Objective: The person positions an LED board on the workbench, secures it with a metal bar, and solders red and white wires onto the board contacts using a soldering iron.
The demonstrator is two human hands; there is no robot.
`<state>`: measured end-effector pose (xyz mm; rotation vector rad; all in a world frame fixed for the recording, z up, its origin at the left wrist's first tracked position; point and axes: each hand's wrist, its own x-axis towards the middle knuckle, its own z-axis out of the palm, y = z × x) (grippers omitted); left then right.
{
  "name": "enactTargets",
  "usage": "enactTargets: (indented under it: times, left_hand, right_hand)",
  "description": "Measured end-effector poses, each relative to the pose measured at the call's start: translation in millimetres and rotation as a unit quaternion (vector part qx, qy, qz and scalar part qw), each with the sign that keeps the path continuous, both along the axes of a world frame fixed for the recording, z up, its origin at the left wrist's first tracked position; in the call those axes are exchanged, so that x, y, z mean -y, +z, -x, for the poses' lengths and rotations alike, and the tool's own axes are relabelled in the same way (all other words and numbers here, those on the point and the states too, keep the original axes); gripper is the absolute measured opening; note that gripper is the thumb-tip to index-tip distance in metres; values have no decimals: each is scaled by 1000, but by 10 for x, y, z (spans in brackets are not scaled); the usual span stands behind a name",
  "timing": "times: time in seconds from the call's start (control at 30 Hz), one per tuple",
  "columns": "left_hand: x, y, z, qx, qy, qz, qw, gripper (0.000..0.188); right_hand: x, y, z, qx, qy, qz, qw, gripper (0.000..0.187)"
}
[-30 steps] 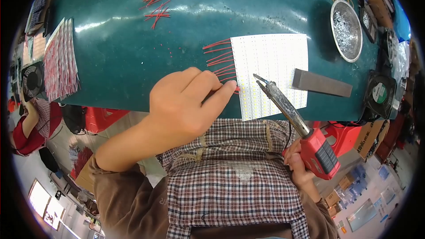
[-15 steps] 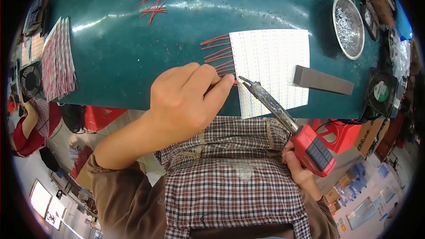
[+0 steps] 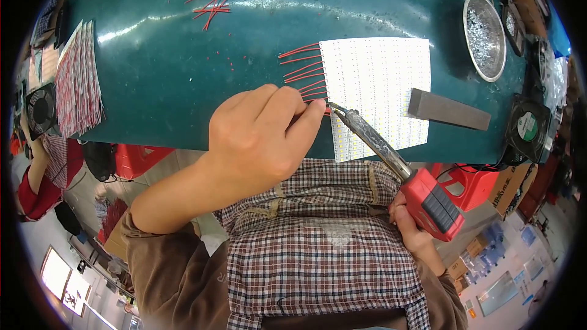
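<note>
Red wire is being pinched between the thumb and forefinger of the left hand, which is closed tight around it and pressing its bare end against the left edge of the white LED strip panel. Over the last second the soldering iron has been swinging in from the right: a second ago its tip was hanging lower and apart from the fingertips, and now the tip is touching the wire end right at the panel's edge, so the joint is probably being heated at this moment. The left hand has barely shifted, keeping the wire pinned. The right hand is wrapped fully around the iron's red handle, low by the checked shirt. The panel is lying flat near the front edge of the green table, a pale sheet with fine rows of dots, and several red leads are already fanning out from its upper left edge. A grey bar is resting on its right edge, and a round metal dish is sitting beyond it.
</note>
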<state>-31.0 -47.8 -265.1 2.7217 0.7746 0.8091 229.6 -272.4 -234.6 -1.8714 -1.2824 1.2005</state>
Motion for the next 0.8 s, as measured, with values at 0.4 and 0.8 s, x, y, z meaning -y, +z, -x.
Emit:
enactTargets:
  times: [0.4,0.8]
  left_hand:
    - [13,33,-9,-22,1,-1,1000,32]
    - [35,40,-9,19,-5,12,1000,34]
  right_hand:
    - [69,23,-22,-4,-17,9,1000,20]
    - [47,89,17,-24,-54,22,998,15]
